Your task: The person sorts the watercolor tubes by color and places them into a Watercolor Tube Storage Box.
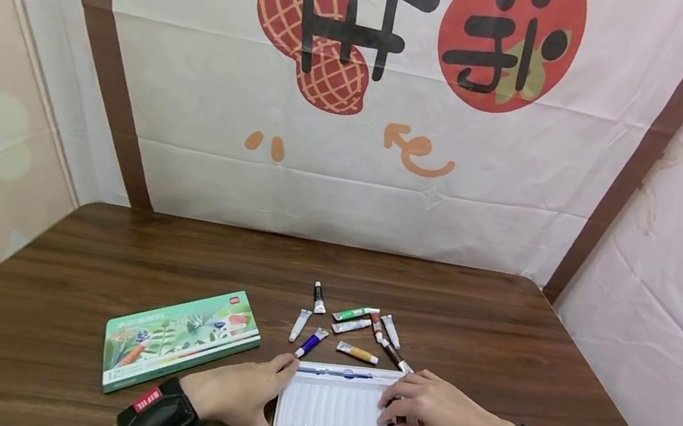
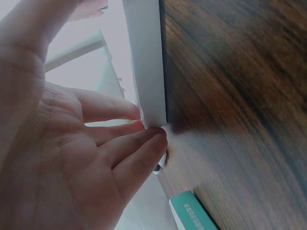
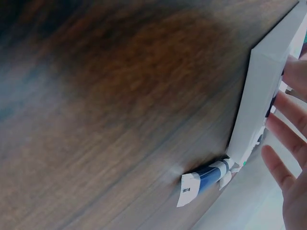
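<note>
A white plastic tray (image 1: 342,413) with a row of narrow slots lies flat before me, a thin blue-handled brush (image 1: 322,371) along its far side. My left hand (image 1: 243,396) spans the tray's left end, thumb at the near corner and fingers at the far one; in the left wrist view its fairly straight fingers (image 2: 139,153) touch the edge. Over the right end, my right hand (image 1: 420,411) curls its fingers round a small dark paint tube (image 1: 393,421), mostly hidden. Another dark tube (image 3: 208,178) lies by the tray's corner in the right wrist view.
Several paint tubes lie scattered beyond the tray, among them blue (image 1: 311,342), yellow (image 1: 357,353), green (image 1: 353,314) and black (image 1: 319,298). A green illustrated box (image 1: 181,337) rests at the left on the brown wooden table (image 1: 173,249). A printed cloth (image 1: 196,106) hangs behind.
</note>
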{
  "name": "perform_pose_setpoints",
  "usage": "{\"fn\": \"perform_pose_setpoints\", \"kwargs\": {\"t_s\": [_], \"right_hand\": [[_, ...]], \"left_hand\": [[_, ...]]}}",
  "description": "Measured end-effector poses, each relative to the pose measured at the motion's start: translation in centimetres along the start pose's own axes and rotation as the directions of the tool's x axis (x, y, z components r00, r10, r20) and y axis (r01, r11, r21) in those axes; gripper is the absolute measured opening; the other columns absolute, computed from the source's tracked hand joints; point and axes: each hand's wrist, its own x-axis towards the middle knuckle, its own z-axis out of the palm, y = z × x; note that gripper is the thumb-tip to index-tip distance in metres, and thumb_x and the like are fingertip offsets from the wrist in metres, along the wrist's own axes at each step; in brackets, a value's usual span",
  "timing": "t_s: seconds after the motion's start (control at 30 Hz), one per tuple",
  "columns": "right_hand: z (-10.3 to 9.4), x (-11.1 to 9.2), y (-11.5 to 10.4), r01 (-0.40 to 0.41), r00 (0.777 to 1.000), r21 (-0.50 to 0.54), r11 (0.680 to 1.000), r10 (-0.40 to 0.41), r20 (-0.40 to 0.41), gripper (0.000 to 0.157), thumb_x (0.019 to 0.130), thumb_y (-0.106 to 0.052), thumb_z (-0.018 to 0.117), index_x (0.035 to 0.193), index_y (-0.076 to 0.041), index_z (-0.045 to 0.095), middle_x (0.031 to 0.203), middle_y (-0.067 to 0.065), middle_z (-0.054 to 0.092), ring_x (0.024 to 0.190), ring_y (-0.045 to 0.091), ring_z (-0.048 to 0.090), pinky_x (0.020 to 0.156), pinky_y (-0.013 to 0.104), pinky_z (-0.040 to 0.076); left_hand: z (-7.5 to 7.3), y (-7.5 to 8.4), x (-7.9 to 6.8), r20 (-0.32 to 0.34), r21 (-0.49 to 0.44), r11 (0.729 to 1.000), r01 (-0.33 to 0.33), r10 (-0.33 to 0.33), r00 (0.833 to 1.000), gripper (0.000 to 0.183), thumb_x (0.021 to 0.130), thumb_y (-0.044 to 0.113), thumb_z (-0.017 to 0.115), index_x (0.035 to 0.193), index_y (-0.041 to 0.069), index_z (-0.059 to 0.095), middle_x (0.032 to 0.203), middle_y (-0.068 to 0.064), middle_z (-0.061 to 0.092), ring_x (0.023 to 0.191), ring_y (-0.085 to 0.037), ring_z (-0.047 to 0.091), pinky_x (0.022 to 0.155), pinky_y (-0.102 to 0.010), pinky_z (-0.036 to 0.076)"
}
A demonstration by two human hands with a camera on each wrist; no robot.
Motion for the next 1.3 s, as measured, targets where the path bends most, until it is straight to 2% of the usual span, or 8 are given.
{"fn": "perform_pose_setpoints", "kwargs": {"t_s": [0.37, 0.5, 0.63, 0.77, 1.0, 1.07, 1.13, 1.3], "right_hand": [[-0.3, 1.8, 1.1, -0.010, 0.997, -0.008, 1.000, 0.009, -0.079, 0.014, 0.083, -0.015, 0.068, 0.096, -0.019, 0.069, 0.100, -0.010, 0.060, 0.095, 0.005, 0.052, 0.077, 0.034, 0.046], [-1.0, 5.3, 2.7, -0.074, 0.991, -0.064, 0.995, 0.066, -0.116, 0.014, 0.082, -0.014, 0.067, 0.095, -0.015, 0.070, 0.096, -0.005, 0.061, 0.090, 0.008, 0.054, 0.077, 0.032, 0.046], [-1.5, 10.1, 5.0, -0.254, 0.966, -0.019, 0.967, 0.253, -0.048, 0.021, 0.085, -0.013, 0.065, 0.104, -0.008, 0.068, 0.098, 0.001, 0.063, 0.091, 0.015, 0.056, 0.080, 0.033, 0.045], [-0.4, 14.5, 7.5, -0.493, 0.870, 0.083, 0.866, 0.492, 0.027, 0.025, 0.085, -0.012, 0.065, 0.108, -0.003, 0.062, 0.093, 0.005, 0.064, 0.086, 0.019, 0.059, 0.075, 0.032, 0.046], [3.6, 19.4, 8.7, -0.825, 0.562, 0.123, 0.551, 0.823, 0.083, 0.032, 0.084, -0.027, 0.067, 0.098, 0.001, 0.059, 0.080, 0.009, 0.060, 0.076, 0.025, 0.059, 0.067, 0.036, 0.047], [4.2, 20.2, 8.4, -0.861, 0.506, 0.118, 0.494, 0.857, 0.098, 0.029, 0.084, -0.026, 0.068, 0.093, 0.001, 0.062, 0.078, 0.010, 0.061, 0.074, 0.026, 0.060, 0.066, 0.037, 0.048], [4.6, 20.7, 8.1, -0.870, 0.492, 0.090, 0.484, 0.866, 0.093, 0.022, 0.082, -0.022, 0.069, 0.087, -0.002, 0.063, 0.076, 0.008, 0.060, 0.072, 0.026, 0.060, 0.064, 0.037, 0.048], [4.6, 21.7, 7.9, -0.836, 0.548, 0.084, 0.542, 0.830, 0.100, 0.014, 0.081, -0.012, 0.066, 0.071, -0.006, 0.060, 0.068, 0.006, 0.058, 0.062, 0.021, 0.056, 0.054, 0.030, 0.041]], "left_hand": [[0.1, -0.2, -0.1, -0.024, 0.038, 0.999, 0.008, -0.007, 1.000, 0.092, 0.071, 0.039, 0.075, 0.140, -0.004, 0.032, 0.143, -0.019, 0.026, 0.120, -0.027, 0.043, 0.094, -0.035, 0.037], [-0.1, -0.4, -0.4, -0.011, 0.030, 0.999, 0.020, -0.020, 1.000, 0.092, 0.072, 0.039, 0.075, 0.141, -0.004, 0.031, 0.144, -0.020, 0.025, 0.121, -0.028, 0.041, 0.095, -0.036, 0.037], [-0.3, -0.5, -0.6, -0.002, 0.013, 1.000, 0.020, -0.020, 1.000, 0.092, 0.073, 0.038, 0.074, 0.141, -0.004, 0.030, 0.144, -0.020, 0.024, 0.122, -0.029, 0.041, 0.094, -0.037, 0.037], [0.0, -0.3, -0.1, -0.004, 0.014, 1.000, 0.002, -0.002, 1.000, 0.092, 0.072, 0.038, 0.074, 0.141, -0.004, 0.031, 0.144, -0.020, 0.025, 0.121, -0.027, 0.041, 0.094, -0.035, 0.037], [0.2, 0.4, 0.3, 0.025, 0.040, 0.999, 0.026, -0.027, 0.999, 0.090, 0.073, 0.041, 0.073, 0.142, 0.000, 0.031, 0.144, -0.016, 0.026, 0.121, -0.024, 0.041, 0.094, -0.033, 0.037], [0.2, 0.6, 0.3, 0.022, 0.061, 0.998, 0.031, -0.033, 0.999, 0.090, 0.073, 0.041, 0.073, 0.141, 0.000, 0.032, 0.144, -0.016, 0.027, 0.121, -0.024, 0.041, 0.094, -0.033, 0.037], [0.2, 0.7, 0.3, 0.017, 0.078, 0.996, 0.035, -0.036, 0.999, 0.089, 0.073, 0.041, 0.073, 0.141, 0.000, 0.033, 0.144, -0.016, 0.028, 0.121, -0.024, 0.042, 0.094, -0.032, 0.037], [0.1, 0.5, -0.2, 0.005, 0.091, 0.995, 0.051, -0.052, 0.999, 0.088, 0.072, 0.040, 0.074, 0.141, 0.000, 0.034, 0.144, -0.015, 0.028, 0.120, -0.024, 0.043, 0.093, -0.031, 0.038]]}}
